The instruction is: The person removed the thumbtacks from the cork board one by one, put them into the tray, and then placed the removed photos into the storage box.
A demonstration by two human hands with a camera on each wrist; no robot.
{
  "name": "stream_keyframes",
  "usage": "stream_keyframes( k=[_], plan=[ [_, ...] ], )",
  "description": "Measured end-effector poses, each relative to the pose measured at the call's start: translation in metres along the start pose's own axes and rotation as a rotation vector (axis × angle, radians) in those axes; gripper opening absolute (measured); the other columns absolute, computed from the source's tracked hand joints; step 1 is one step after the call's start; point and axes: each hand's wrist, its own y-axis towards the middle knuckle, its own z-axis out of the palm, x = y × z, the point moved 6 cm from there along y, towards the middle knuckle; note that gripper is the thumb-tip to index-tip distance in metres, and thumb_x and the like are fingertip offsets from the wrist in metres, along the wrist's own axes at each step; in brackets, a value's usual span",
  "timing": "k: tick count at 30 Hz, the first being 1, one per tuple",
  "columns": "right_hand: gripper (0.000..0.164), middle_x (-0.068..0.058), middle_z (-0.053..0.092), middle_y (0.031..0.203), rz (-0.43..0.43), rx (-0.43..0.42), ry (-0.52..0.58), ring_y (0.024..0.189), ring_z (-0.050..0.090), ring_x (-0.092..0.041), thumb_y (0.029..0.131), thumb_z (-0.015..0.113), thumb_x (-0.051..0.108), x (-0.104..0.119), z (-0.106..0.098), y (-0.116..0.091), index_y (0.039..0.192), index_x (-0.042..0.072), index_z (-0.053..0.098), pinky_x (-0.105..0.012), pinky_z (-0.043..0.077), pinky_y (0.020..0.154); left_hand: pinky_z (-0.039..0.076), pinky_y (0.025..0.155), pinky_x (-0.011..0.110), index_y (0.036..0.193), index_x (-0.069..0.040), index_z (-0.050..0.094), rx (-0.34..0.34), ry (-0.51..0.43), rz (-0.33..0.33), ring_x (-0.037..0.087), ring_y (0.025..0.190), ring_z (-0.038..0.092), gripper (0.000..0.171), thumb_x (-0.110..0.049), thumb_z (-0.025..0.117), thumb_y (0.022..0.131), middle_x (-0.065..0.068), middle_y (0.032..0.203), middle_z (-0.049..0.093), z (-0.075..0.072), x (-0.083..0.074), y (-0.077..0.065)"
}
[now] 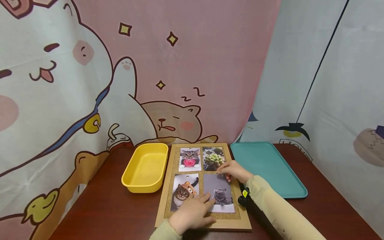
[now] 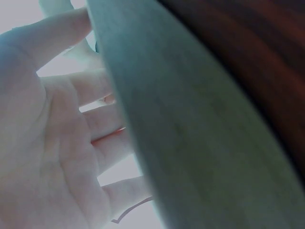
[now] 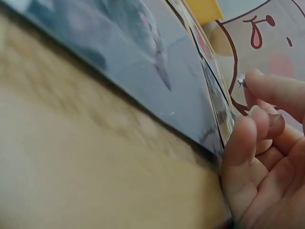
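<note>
A wood-framed cork board (image 1: 204, 224) lies on the table with four photos on it. My right hand (image 1: 235, 170) is over the top edge of the grey cat photo (image 1: 214, 186) at the lower right. Its thumb and index finger pinch a small silvery push pin (image 3: 241, 81). My left hand (image 1: 193, 210) lies with spread fingers over the board's lower part, fingertips at the grey cat photo and the photo of a cat in a bear hat (image 1: 180, 191). In the left wrist view, the board's frame edge (image 2: 190, 114) hides the left fingertips (image 2: 107, 88).
A yellow bin (image 1: 145, 170) stands left of the board, and a teal tray (image 1: 267, 163) lies to the right. Along the board's top are a cat photo (image 1: 190, 159) and a succulent photo (image 1: 213, 158). A patterned cloth (image 1: 210, 66) hangs behind the table (image 1: 99, 200).
</note>
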Motion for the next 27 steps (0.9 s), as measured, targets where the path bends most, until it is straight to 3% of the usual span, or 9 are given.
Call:
stream_keyframes(
  k=[14, 27],
  plan=[
    [0.031, -0.004, 0.049, 0.061, 0.013, -0.091, -0.037, 0.053, 0.041, -0.013, 0.095, 0.061, 0.014, 0.007, -0.053, -0.002, 0.114, -0.009, 0.065, -0.032, 0.045, 0.053, 0.038, 0.105, 0.044, 0.141, -0.021, 0.053, -0.017, 0.012, 0.003, 0.021, 0.132, 0.045, 0.064, -0.06, 0.055, 0.09, 0.002, 0.145, 0.048, 0.001, 0.0, 0.0],
    [0.036, -0.004, 0.053, 0.07, 0.023, -0.179, -0.082, 0.054, 0.044, -0.012, 0.095, 0.063, 0.018, -0.001, -0.097, 0.0, 0.118, -0.009, 0.063, -0.035, 0.049, 0.057, 0.039, 0.104, 0.046, 0.142, -0.022, 0.052, -0.003, -0.006, -0.005, 0.018, 0.133, 0.043, 0.064, -0.059, 0.056, 0.09, 0.0, 0.146, 0.046, 0.0, 0.0, -0.002]
  ],
)
